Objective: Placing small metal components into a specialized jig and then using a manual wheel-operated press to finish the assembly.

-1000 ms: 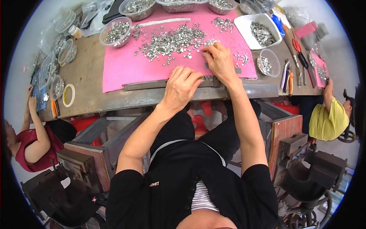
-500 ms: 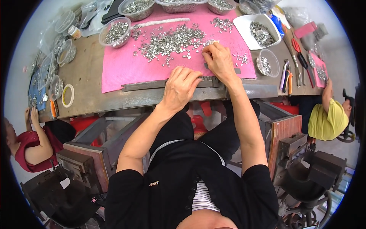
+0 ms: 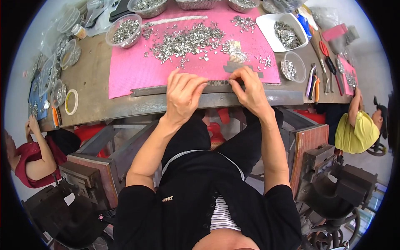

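A short row of small metal pieces (image 3: 218, 83) runs between my hands, along a dark metal bar (image 3: 152, 90) at the near edge of the pink mat (image 3: 129, 68). My left hand (image 3: 183, 95) pinches at the row's left end, thumb against fingers. At the right end, the thumb and fingers of my right hand (image 3: 251, 89) close on it too; the fingertips partly hide both ends. Just beyond my right hand lie grey flat strips (image 3: 237, 66). A loose heap of small silver metal pieces (image 3: 187, 43) spreads over the mat farther away.
Clear tubs of metal parts (image 3: 124, 33) line the far side, with a white tray (image 3: 268, 31) at far right. Pliers (image 3: 311, 81) and red-handled scissors (image 3: 324, 49) lie on the right. A tape roll (image 3: 71, 102) is at left. People work on both sides.
My right hand has come back from the loose pieces to the bar, uncovering the area by the heap. My left hand has shifted left, and more of the row shows between them.
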`<state>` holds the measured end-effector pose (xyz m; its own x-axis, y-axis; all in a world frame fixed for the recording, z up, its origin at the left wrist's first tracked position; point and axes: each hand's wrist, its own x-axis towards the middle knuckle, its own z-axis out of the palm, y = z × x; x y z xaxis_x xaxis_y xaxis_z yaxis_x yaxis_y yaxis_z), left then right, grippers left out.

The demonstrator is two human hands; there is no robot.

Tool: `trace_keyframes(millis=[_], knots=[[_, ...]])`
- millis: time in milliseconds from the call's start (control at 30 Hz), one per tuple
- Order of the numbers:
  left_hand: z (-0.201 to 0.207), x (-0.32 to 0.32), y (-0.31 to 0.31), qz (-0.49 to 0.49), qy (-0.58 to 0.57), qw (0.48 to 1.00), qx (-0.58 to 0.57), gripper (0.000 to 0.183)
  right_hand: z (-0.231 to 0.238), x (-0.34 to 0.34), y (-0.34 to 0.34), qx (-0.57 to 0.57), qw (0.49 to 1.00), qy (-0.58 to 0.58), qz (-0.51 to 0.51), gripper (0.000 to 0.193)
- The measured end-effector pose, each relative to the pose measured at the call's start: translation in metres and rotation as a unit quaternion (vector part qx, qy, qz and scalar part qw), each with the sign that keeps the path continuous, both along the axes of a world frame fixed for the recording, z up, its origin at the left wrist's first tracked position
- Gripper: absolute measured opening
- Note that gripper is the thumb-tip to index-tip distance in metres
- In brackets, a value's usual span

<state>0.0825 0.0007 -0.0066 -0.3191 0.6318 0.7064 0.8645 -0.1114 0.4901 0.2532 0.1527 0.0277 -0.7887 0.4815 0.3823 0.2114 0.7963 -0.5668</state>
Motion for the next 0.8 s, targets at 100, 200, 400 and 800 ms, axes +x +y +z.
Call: trace_keyframes(millis=[100,200,400,800], knots=[[-0.006,-0.008,-0.01,0.015,-0.012,1.0,-0.025,0.014,-0.005,0.003,-0.005,0.041,0.999,0.009,0.002,0.01],[-0.002,-0.017,-0.027,0.053,0.003,0.998,-0.03,0.014,-0.008,0.004,-0.007,0.083,0.996,0.006,0.003,0.012],[0.012,-0.056,-0.086,0.144,-0.007,0.987,-0.074,0.024,-0.012,0.011,-0.003,-0.061,0.997,0.05,-0.005,0.01],[0.02,-0.071,-0.117,0.128,-0.021,0.986,-0.108,0.035,-0.033,0.002,-0.014,-0.184,0.955,0.186,-0.139,0.013]])
